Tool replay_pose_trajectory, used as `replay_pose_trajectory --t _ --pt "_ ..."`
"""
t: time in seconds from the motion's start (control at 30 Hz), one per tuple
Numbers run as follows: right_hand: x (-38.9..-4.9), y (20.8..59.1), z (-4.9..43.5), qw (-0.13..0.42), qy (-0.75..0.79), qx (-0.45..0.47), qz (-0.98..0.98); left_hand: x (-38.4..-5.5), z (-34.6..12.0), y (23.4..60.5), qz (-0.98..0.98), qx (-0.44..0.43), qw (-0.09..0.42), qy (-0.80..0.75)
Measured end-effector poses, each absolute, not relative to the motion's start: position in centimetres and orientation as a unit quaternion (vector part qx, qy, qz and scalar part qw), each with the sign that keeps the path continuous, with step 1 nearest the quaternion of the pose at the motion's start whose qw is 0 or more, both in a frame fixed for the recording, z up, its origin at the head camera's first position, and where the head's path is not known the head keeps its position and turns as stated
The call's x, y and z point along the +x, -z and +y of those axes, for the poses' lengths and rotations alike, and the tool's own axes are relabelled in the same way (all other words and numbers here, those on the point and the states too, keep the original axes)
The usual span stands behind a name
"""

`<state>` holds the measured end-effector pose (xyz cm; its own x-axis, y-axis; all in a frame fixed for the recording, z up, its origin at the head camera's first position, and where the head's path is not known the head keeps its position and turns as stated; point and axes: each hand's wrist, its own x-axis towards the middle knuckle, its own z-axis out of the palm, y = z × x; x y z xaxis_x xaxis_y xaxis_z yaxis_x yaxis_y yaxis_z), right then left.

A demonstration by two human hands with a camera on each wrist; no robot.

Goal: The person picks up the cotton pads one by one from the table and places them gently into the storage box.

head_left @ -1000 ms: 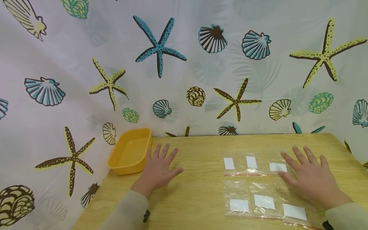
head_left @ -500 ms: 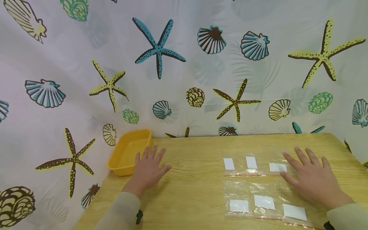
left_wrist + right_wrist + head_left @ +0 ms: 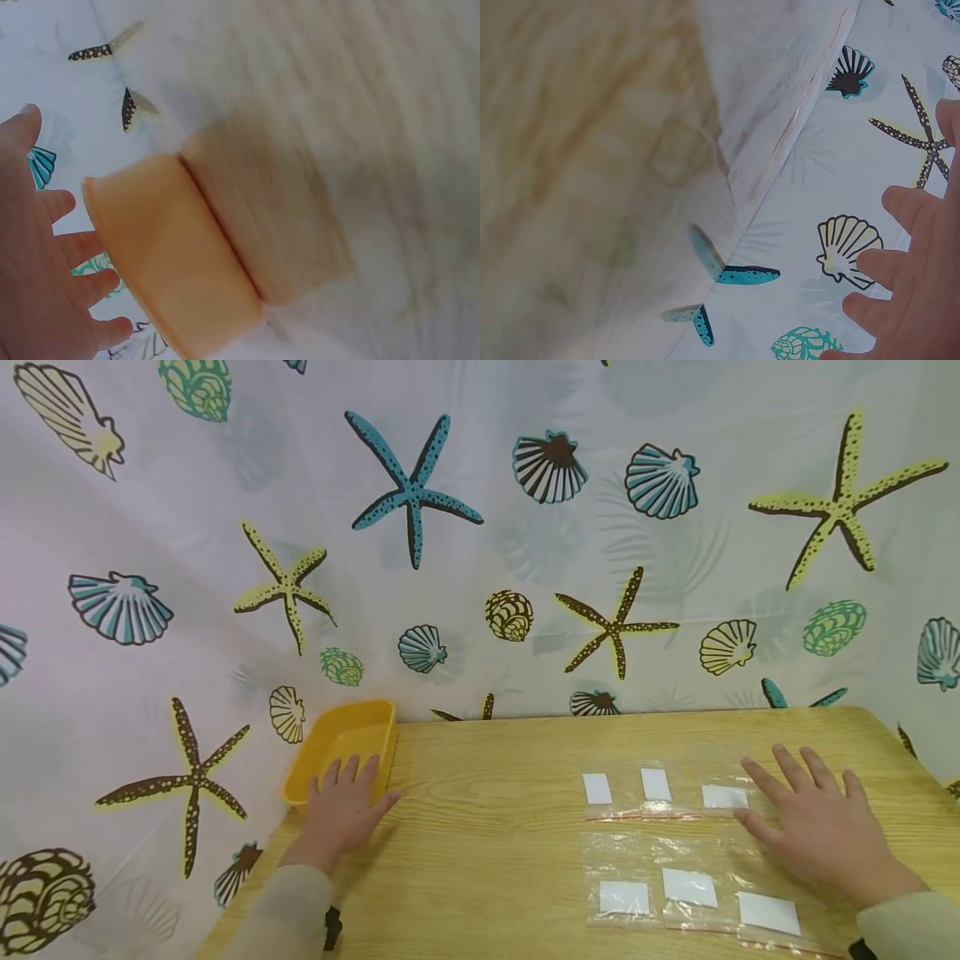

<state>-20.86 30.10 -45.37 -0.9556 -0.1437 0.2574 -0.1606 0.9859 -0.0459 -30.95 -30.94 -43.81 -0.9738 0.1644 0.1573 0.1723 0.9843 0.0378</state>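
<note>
My left hand (image 3: 341, 814) is held over the left side of the table, fingers spread, overlapping the near side of a yellow plastic bin (image 3: 337, 735). In the left wrist view, the fingertips of that hand (image 3: 37, 255) are right at the rim of the bin (image 3: 172, 247). My right hand (image 3: 821, 827), fingers also spread and holding nothing, hovers by the right ends of two rows of clear zip bags. White labels show on the bags, among them a far-row label (image 3: 656, 784) and a near-row label (image 3: 690, 887). The right hand partly covers the rightmost bags.
The wood-grain table (image 3: 480, 827) reaches back to a white curtain (image 3: 465, 543) printed with starfish and shells, which hangs along the back and both sides. The bin stands at the table's far left corner, close against the curtain.
My left hand has moved left and slightly nearer me, from beside the bin to in front of it. The right hand has barely shifted; bin and bags stay put.
</note>
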Motion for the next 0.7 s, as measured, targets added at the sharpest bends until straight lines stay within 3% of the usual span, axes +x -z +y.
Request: replay_pose_trajectory --t 0.27,0.7 --pt "-20.8 45.4 30.1 0.126 -0.033 0.076 -0.988 -30.4 -32.6 44.0 -0.996 -0.068 0.04 0.042" --pt "-20.8 45.4 30.3 0.116 -0.028 0.072 -0.99 -30.8 -33.7 44.4 -0.995 -0.087 0.047 -0.007"
